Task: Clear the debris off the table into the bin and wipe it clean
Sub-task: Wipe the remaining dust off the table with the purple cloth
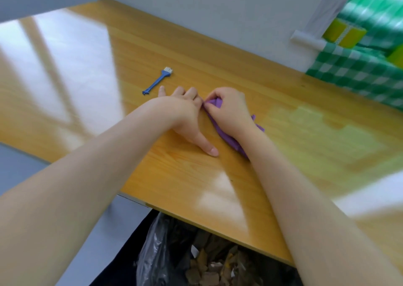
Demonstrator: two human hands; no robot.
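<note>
While the left hand (187, 115) is laid flat on the table (185, 176) with fingers and thumb spread, a purple cloth (224, 137) is gripped under the curled fingers of the right hand (229, 109), just beside the left. Whether the left fingers touch it cannot be told. A blue brush (158, 81) is seen just beyond the left hand. Debris (209, 270) is held in the black-lined bin (157, 253) below both forearms.

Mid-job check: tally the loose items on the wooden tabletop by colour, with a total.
Blue: 1, small blue plastic brush
Purple: 1, crumpled purple cloth, gripped by the right hand
Total: 2
</note>
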